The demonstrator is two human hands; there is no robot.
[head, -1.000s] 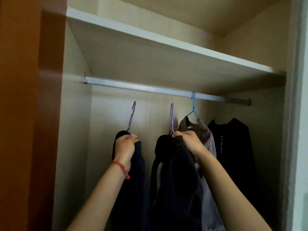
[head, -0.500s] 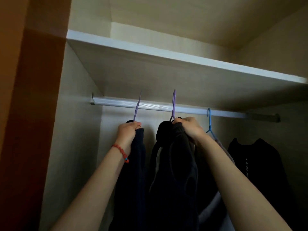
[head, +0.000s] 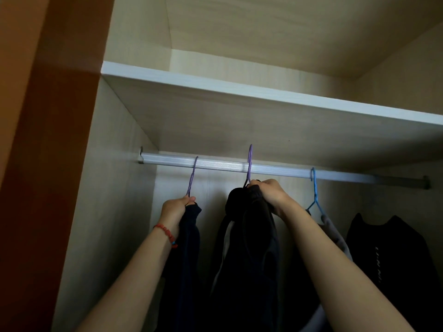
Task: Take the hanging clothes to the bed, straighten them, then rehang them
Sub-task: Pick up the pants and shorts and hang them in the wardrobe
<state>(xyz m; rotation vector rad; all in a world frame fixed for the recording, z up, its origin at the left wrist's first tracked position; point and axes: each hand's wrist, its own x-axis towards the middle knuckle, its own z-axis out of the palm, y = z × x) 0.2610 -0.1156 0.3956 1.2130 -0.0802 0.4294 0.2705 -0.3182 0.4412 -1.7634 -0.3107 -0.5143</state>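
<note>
Inside a wardrobe, a silver rail [head: 275, 169] runs left to right under a shelf. My left hand [head: 173, 212] grips the neck of a purple hanger [head: 191, 178] carrying a dark navy garment [head: 189, 259]; its hook reaches the rail's height. My right hand [head: 268, 195] holds a second purple hanger [head: 249, 164] with a black jacket [head: 249, 259], its hook rising above the rail. Further right, a blue hanger [head: 314, 190] hangs on the rail with a grey garment [head: 335, 236], then a black top [head: 388, 259].
A pale shelf [head: 263, 92] sits close above the rail. The brown wardrobe door [head: 48, 164] stands at the left. The left side wall [head: 112, 188] is near my left hand. A red bracelet [head: 165, 232] is on my left wrist.
Both hands have lifted their hangers upward, from well below the rail to the rail's height. The camera has tilted up, showing more of the shelf.
</note>
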